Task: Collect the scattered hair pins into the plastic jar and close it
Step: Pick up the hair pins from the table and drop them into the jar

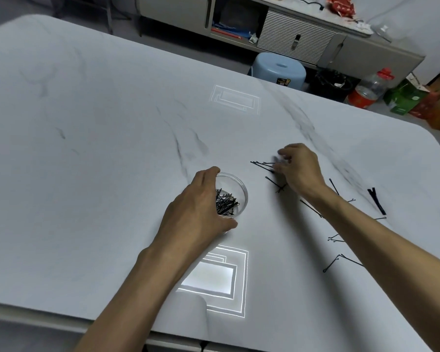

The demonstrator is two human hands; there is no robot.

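Note:
A clear plastic jar [240, 191] stands open on the white table, with several black hair pins in it. My left hand [198, 207] wraps around its left side and holds it. My right hand [299, 166] is just right of the jar, fingers pinched on a few black hair pins [262, 164] that stick out to the left. More loose hair pins [274, 183] lie under that hand. Others are scattered along my right forearm, with a thicker black clip [376, 200] farther right. No lid is in view.
The white marbled table [99, 148] carries two bright light reflections, one near [219, 280] and one far [235, 99]. Beyond the far edge stand a blue stool [277, 68], a bottle with a red cap [371, 88], boxes and a grey cabinet.

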